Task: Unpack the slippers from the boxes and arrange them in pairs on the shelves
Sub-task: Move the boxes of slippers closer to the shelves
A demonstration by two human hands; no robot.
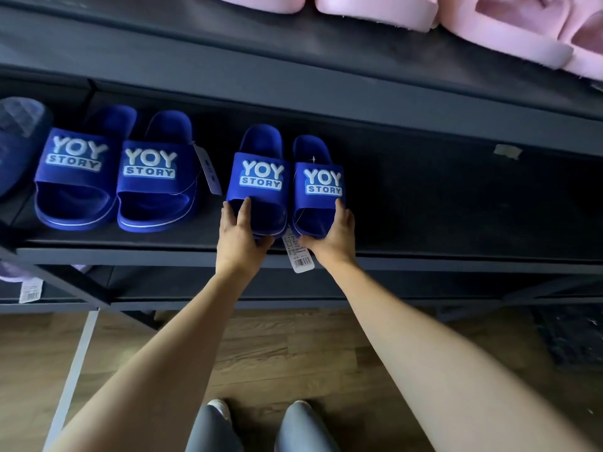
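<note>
Left hand (pixel 239 234) gripping left slipper (pixel 261 171), right hand (pixel 334 238) gripping right slipper (pixel 321 181), toes at shelf (pixel 456 207) edge, room rightward

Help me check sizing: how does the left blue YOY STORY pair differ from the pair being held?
The left pair looks larger than the held pair. The left pair sits untouched; left hand and right hand grip the held pair's toes. Both are blue, same logo.

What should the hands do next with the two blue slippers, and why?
Probably lower the toes and let go. The left hand and right hand each pinch the toe of one slipper, and the held pair is already side by side over the shelf, toes about level with the neighbouring pair.
</note>
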